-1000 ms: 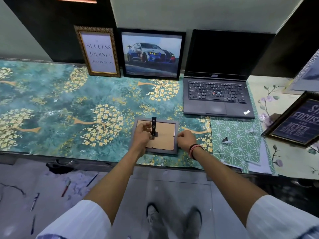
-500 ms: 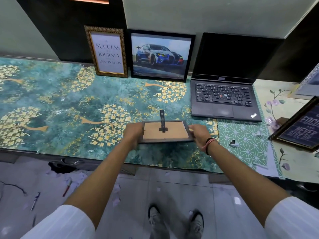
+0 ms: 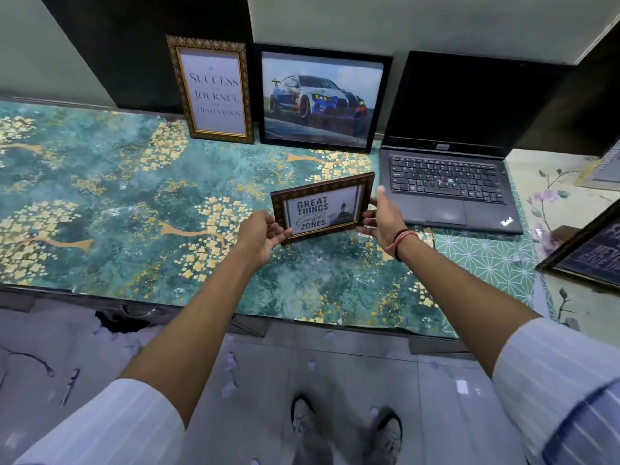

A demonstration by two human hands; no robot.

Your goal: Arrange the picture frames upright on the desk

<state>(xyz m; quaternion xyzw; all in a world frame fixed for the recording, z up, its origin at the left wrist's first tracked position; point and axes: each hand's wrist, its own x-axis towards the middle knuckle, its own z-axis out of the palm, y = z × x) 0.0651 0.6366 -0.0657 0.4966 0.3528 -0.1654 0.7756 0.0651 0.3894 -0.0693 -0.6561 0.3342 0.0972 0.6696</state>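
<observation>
Picture frames already stood along the back of the worktop [image 3: 100, 182]: a gold-edged frame [image 3: 211, 90] reading "SUCCESS… JOURNEY… DESTINATION" leaned against the dark wall, and just beside it a black frame [image 3: 322, 99] showed a blue and white racing car. You held the small brown frame [image 3: 322, 208] between both hands, above the teal, gold-flowered covering near the front middle, its face turned toward you and tilted a little, left end lower. Its print read "GREAT THINGS", a script word I could not make out surely, then "ZONES". Your left hand [image 3: 260, 234] had its grip closed on the frame's lower left corner; your right hand [image 3: 382, 218] pinched the right edge, fingers partly spread, a red and black band at the wrist. An open black laptop [image 3: 449, 182] sat just right of the frame, screen dark. Farther right, a dark frame [image 3: 590, 256] lay flat at the picture's edge, its lettering cut off, showing "NEVER GIVE".
</observation>
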